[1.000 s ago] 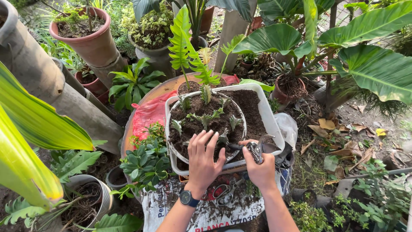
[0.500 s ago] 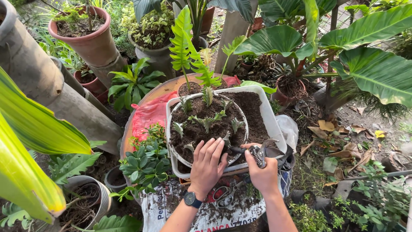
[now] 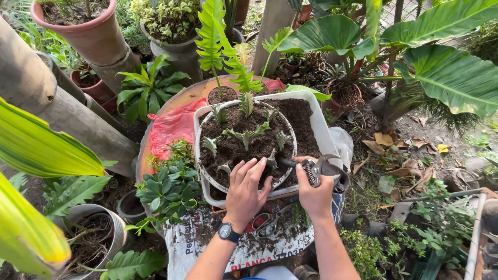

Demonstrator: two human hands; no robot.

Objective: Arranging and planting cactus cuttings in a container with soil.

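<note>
The left hand [image 3: 246, 191] lay flat, fingers spread, on the soil of the white pot [image 3: 207, 179]; the right hand [image 3: 313, 193] had its grip closed around pruning shears [image 3: 319, 168].

Left hand [image 3: 248, 193] slightly nearer, off soil.

Two bare forearms, no sleeves. Dark round-faced wristwatch [image 3: 226, 231] on black strap at left wrist. Right wrist unadorned.

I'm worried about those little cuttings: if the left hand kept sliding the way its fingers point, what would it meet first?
Probably the small cutting just beyond the left hand, though depth is unclear.
</note>
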